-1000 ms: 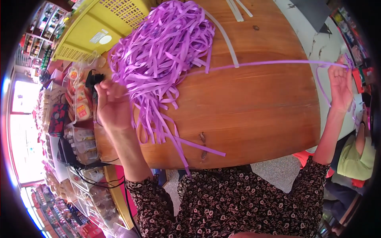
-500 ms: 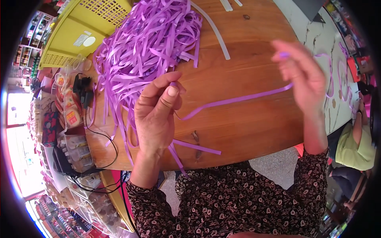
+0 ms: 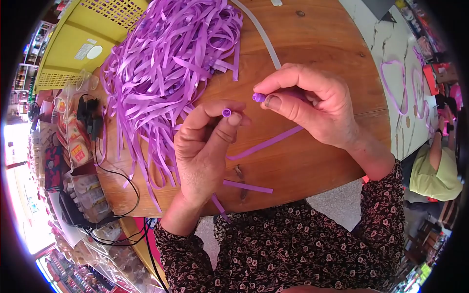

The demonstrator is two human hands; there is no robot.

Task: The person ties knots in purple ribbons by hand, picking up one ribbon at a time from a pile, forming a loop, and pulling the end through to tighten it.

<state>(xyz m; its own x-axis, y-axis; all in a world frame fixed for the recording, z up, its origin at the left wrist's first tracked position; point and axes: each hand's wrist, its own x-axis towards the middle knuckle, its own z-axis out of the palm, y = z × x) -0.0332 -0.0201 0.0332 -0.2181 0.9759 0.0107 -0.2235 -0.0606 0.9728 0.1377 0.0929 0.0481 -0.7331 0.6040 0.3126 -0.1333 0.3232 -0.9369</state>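
Straps [image 3: 166,63] lay in a purple heap on a wooden worktop [image 3: 303,168]

At far left, a yellow plastic crate [image 3: 68,53] stood behind some wrapped packages [image 3: 78,141]. A black plug-like device [image 3: 88,115] lay beside them, and a thin black cable [image 3: 138,189] curved over the wood. Next came the heap, just right of the crate, its loose ends trailing toward the near edge.

The left hand [image 3: 202,151] was raised over the heap's near right side, thumb and forefinger pinched on a small round purple piece [image 3: 226,113] with a dark centre. A single strap [image 3: 266,143] slanted between the two hands; whether it joined either piece could not be told. Farther back, a pale strip [image 3: 265,40] curved across the wood.

The right hand [image 3: 317,107] gripped a knobbed purple piece [image 3: 259,97] between thumb and forefinger, its tip toward the left hand. The two pieces were near each other but apart.

Farther right, purple loops [image 3: 405,93] lay on a white marbled worktop [image 3: 398,139]. At the right rim was another person [image 3: 432,176] in a yellow-green top.
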